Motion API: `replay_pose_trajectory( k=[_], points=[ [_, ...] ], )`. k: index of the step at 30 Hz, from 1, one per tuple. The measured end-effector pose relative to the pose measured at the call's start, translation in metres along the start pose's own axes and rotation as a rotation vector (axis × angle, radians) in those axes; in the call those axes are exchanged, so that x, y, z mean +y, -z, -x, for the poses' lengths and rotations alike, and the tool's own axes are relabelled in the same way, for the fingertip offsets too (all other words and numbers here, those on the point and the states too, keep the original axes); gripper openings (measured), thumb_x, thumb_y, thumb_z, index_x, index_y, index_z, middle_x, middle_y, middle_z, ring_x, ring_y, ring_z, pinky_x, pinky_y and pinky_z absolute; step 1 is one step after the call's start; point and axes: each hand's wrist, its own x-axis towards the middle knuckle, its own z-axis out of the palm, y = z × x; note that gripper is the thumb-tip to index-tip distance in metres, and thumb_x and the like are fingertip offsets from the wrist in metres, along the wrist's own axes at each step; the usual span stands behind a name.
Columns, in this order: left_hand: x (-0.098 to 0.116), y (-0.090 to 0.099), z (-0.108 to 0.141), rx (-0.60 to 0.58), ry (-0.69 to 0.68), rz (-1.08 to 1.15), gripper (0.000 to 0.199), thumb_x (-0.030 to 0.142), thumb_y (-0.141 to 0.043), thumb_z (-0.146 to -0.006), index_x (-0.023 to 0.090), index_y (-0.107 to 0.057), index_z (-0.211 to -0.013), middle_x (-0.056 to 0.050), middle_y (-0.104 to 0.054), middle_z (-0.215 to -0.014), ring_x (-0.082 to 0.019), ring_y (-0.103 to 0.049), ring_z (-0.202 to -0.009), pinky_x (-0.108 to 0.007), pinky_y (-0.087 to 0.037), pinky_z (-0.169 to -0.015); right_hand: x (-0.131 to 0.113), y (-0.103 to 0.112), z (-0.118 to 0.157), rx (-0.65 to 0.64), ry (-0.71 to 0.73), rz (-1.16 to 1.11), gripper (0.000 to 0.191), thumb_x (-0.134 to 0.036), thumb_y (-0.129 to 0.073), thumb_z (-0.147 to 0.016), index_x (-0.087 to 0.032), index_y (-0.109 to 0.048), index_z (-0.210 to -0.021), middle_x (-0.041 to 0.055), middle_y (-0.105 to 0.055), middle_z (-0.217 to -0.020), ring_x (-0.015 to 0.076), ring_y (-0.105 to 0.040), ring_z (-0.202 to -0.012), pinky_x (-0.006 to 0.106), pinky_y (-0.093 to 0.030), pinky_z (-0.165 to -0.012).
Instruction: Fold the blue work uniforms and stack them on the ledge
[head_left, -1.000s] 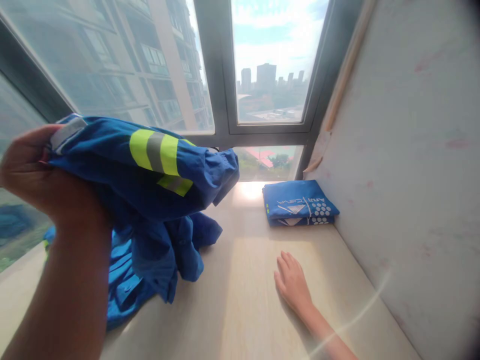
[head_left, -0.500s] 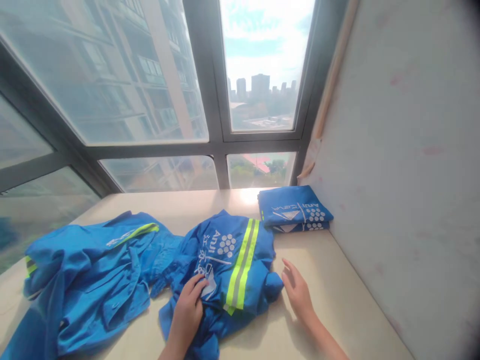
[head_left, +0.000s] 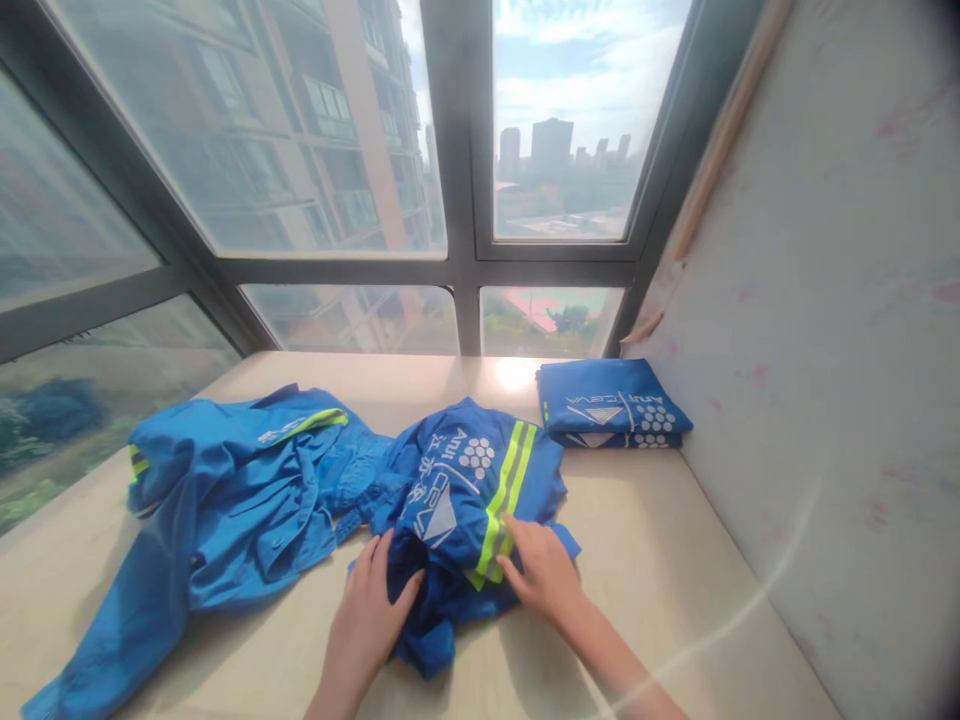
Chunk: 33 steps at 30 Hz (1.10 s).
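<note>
A crumpled blue work jacket (head_left: 465,500) with white lettering and a yellow-and-grey reflective stripe lies in front of me. At its near left edge rests my left hand (head_left: 367,605), thumb apart from the fingers, touching the cloth. My right hand (head_left: 546,575) lies over the lower end of the stripe; a gap shows between its thumb and fingers. Its fingertips touch the fabric, and I see no firm grip. Part of the jacket's near side is hidden by my hands.
To the left a second blue jacket (head_left: 247,510) lies spread and wrinkled, touching the first, one sleeve stretched towards me. Folded blue garments (head_left: 611,400) are stacked at the back right against the wall (head_left: 840,330). Windows (head_left: 559,130) stand behind the pale wooden surface (head_left: 637,540).
My right hand has moved left from beside the jacket onto its stripe. The left hand has slid off the lettering to the near left edge. The view has shifted slightly.
</note>
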Motion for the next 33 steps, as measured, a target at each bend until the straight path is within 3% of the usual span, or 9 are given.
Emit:
replay_pose_trajectory(
  k=[2,6,10,14,17,19,25,29,33],
  points=[
    [-0.007,0.0,0.005,-0.042,-0.019,0.018,0.064,0.038,-0.057,-0.08,0.021,-0.048,-0.141,-0.013,-0.054,-0.141,-0.034,-0.051,-0.133,-0.054,-0.039,-0.114,-0.003,-0.001,0.012,-0.037,-0.052,0.042,0.042,-0.02,-0.044,-0.092,-0.017,-0.06,-0.131,0.0129,-0.072,-0.114,0.0256,-0.069,-0.099,0.036,-0.054,-0.086],
    [-0.008,-0.002,0.008,-0.121,-0.176,0.109,0.067,0.012,-0.05,-0.072,0.021,-0.053,-0.138,-0.01,-0.057,-0.139,-0.028,-0.051,-0.133,-0.049,-0.039,-0.116,0.004,0.007,0.068,-0.052,-0.068,0.047,0.041,-0.02,-0.041,-0.094,-0.018,-0.061,-0.129,0.0121,-0.073,-0.112,0.0243,-0.07,-0.093,0.034,-0.054,-0.083],
    [0.01,-0.017,0.002,-0.143,-0.249,0.133,0.074,0.005,-0.047,-0.066,0.019,-0.053,-0.138,-0.011,-0.052,-0.144,-0.027,-0.048,-0.136,-0.046,-0.039,-0.117,0.01,0.018,0.13,-0.153,-0.101,-0.014,0.039,-0.028,-0.045,-0.095,-0.021,-0.065,-0.127,0.0114,-0.075,-0.109,0.0251,-0.072,-0.09,0.034,-0.055,-0.081],
    [0.029,-0.029,-0.007,-0.076,-0.242,0.06,0.066,0.008,-0.05,-0.072,0.016,-0.053,-0.137,-0.014,-0.052,-0.14,-0.029,-0.053,-0.13,-0.047,-0.044,-0.111,0.006,0.038,0.146,-0.302,-0.25,-0.158,0.045,-0.041,-0.053,-0.093,-0.024,-0.063,-0.134,0.0097,-0.073,-0.118,0.0267,-0.071,-0.101,0.033,-0.054,-0.088],
    [0.028,-0.028,-0.016,-0.066,-0.236,0.032,0.049,0.012,-0.046,-0.077,0.016,-0.064,-0.122,-0.012,-0.065,-0.12,-0.028,-0.063,-0.114,-0.047,-0.05,-0.103,0.007,0.06,0.121,-0.418,-0.328,-0.277,0.04,-0.049,-0.05,-0.095,-0.026,-0.072,-0.119,0.0062,-0.077,-0.101,0.0237,-0.072,-0.086,0.031,-0.054,-0.081],
    [0.023,-0.021,-0.021,-0.059,-0.25,0.069,0.043,0.013,-0.043,-0.077,0.018,-0.069,-0.112,-0.009,-0.07,-0.111,-0.026,-0.066,-0.107,-0.044,-0.052,-0.1,0.014,0.073,0.09,-0.398,-0.33,-0.314,0.042,-0.05,-0.044,-0.098,-0.025,-0.077,-0.102,0.005,-0.077,-0.089,0.0216,-0.071,-0.076,0.03,-0.053,-0.075],
    [0.04,0.029,-0.021,0.147,-0.265,0.221,0.045,0.017,-0.044,-0.075,0.019,-0.071,-0.111,-0.007,-0.074,-0.113,-0.025,-0.069,-0.108,-0.04,-0.054,-0.098,0.039,0.085,-0.042,0.162,-0.312,-0.202,0.048,-0.053,-0.046,-0.095,-0.019,-0.068,-0.12,0.0127,-0.072,-0.11,0.0265,-0.067,-0.098,0.041,-0.051,-0.091],
    [0.065,0.057,-0.013,0.287,-0.26,0.237,0.046,0.015,-0.044,-0.077,0.02,-0.071,-0.113,-0.005,-0.075,-0.113,-0.022,-0.07,-0.106,-0.034,-0.055,-0.096,0.029,0.08,-0.112,0.119,-0.324,-0.179,0.046,-0.05,-0.059,-0.088,-0.019,-0.067,-0.121,0.0133,-0.073,-0.105,0.028,-0.067,-0.099,0.038,-0.05,-0.09],
    [0.065,0.077,-0.016,0.361,-0.287,0.197,0.046,0.013,-0.044,-0.078,0.02,-0.072,-0.113,-0.004,-0.075,-0.112,-0.021,-0.07,-0.105,-0.032,-0.054,-0.097,0.023,0.09,-0.136,0.086,-0.326,-0.202,0.035,-0.045,-0.061,-0.087,-0.021,-0.072,-0.109,0.0106,-0.075,-0.093,0.0266,-0.068,-0.088,0.033,-0.05,-0.079]
  ],
)
